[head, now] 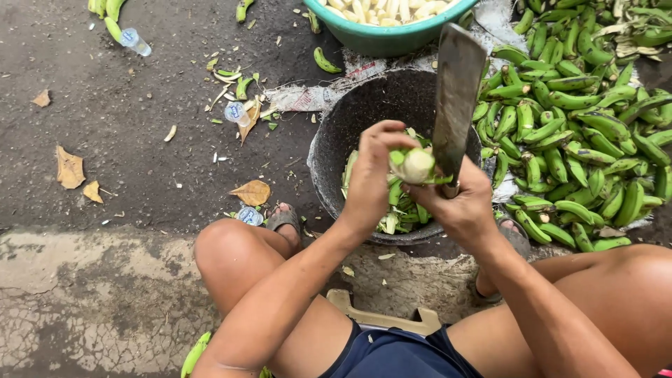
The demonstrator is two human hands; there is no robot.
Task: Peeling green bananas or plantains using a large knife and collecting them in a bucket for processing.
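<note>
Left hand [371, 175] curls tight around a half-peeled green banana [414, 166], pale flesh showing, over the speckled dark basin [343, 133] of peels. Right hand [465, 203] clamps the broad, dull cleaver [456, 91]. Beyond, glossy green bananas [574, 126] heaped; teal bowl [385, 35] farthest.

A dark speckled round basin [336, 140] sits at centre frame on the ground, with strips of green banana peel [399, 210] lying in it. Above it, at the top edge, stands a teal plastic bowl [385, 38] holding pale peeled bananas [381, 8]. A heap of green unpeeled bananas [581, 133] fills the right side. Dry brown leaves [70, 168] lie at left.
</note>
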